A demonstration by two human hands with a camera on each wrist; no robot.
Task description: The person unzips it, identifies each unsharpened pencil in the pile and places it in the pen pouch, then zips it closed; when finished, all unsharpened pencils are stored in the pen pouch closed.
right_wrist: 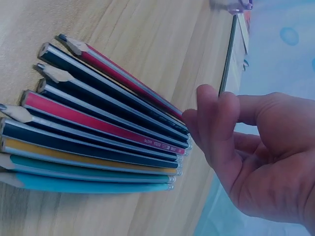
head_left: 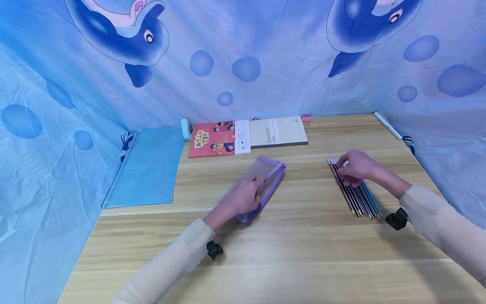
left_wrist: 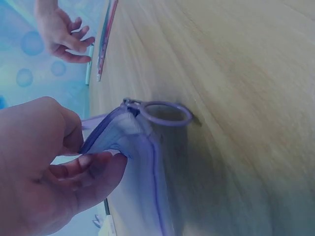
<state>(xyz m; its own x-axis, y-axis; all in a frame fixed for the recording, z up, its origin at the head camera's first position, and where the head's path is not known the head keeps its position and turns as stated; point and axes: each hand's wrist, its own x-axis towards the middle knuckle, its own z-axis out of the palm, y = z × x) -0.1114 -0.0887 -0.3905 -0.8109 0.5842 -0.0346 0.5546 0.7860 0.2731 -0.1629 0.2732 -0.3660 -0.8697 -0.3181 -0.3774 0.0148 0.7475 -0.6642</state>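
My left hand (head_left: 246, 195) pinches the open edge of a see-through pencil pouch (head_left: 271, 192) with purple trim. In the left wrist view, thumb and fingers hold the pouch's rim, and a purple ring (left_wrist: 167, 114) hangs from its zipper end. Over the eraser ends of a row of pencils (head_left: 357, 196) hovers my right hand (head_left: 356, 166), its fingers loosely bent and nothing between them. Side by side on the table, the pencils (right_wrist: 108, 123) show red, black, yellow, green and blue barrels in the right wrist view.
Behind the pouch lie a red book (head_left: 212, 141) and a notepad (head_left: 281, 131), with a pink binder clip (head_left: 306, 119) beside it. A blue mesh folder (head_left: 146, 166) lies at the left. Light-blue sticks stand near the back (head_left: 185, 128) and right edge (head_left: 387, 125). Printed blue sheeting surrounds the wooden table.
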